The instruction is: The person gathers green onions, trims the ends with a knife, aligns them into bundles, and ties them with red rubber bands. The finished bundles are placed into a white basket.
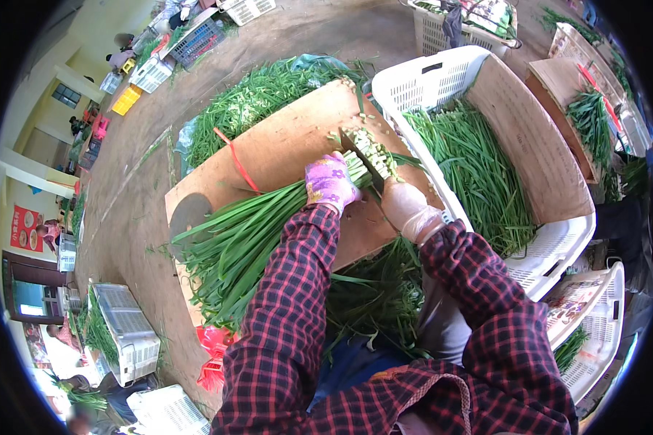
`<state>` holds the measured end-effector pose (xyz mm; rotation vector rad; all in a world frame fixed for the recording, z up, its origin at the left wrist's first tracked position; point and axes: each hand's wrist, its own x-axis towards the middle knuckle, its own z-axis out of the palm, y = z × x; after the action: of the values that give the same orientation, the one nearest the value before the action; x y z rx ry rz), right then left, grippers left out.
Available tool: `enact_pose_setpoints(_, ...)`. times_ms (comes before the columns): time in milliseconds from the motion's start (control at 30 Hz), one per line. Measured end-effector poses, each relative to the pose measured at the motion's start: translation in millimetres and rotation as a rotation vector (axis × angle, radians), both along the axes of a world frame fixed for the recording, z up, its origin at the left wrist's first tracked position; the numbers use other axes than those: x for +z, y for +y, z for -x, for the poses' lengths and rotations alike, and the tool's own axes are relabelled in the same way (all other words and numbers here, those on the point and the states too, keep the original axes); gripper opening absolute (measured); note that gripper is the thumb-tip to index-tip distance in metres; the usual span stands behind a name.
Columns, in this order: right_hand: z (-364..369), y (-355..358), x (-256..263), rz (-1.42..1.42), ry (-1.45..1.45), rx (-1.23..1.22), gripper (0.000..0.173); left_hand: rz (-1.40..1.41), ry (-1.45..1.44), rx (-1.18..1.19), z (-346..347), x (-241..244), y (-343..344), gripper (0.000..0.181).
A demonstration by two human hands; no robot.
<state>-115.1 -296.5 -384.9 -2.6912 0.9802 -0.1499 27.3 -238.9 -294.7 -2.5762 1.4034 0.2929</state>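
My left hand (331, 182), in a purple flowered glove, grips a bundle of long green leafy stalks (245, 239) near its pale cut ends on a wooden board (283, 136). The leaves fan out to the lower left. My right hand (408, 206), in a pale glove, holds a knife by its handle, which the hand hides. The dark knife blade (362, 162) stands across the board just right of the stalk ends. Short cut stem pieces (378, 155) lie on the blade's far side. A red strip (236, 160) lies across the board left of my left hand.
A white plastic crate (441, 179) lined with cardboard holds green stalks (479, 174) at the right. More stalks (245, 109) lie in a heap beyond the board, others below it. Red plastic (213, 353) hangs at the board's lower left corner. Crates and several people are farther off.
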Motion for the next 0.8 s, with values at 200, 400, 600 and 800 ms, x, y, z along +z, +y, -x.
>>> enact_pose_setpoints(200, -17.0, -6.8, -1.9, -0.190, -0.302, -0.173, 0.024, 0.097, -0.021, -0.073, 4.5, 22.8, 43.8, 0.082)
enact_pose_setpoints(400, 14.1, 26.5, 75.3, -0.043, -0.550, -0.236, 0.038, 0.428, -0.108, -0.356, 36.9, 119.7, 126.2, 0.078)
enact_pose_setpoints(600, 57.9, 150.1, 70.1, -2.317, -0.847, 0.064, 0.064, 0.480, 0.072, -0.400, 81.9, 125.3, 198.5, 0.107)
enact_pose_setpoints(800, 81.7, 181.8, 62.1, -2.220, -0.961, 0.024, 0.057, 0.449, 0.132, -0.247, 44.4, 65.1, 297.8, 0.130)
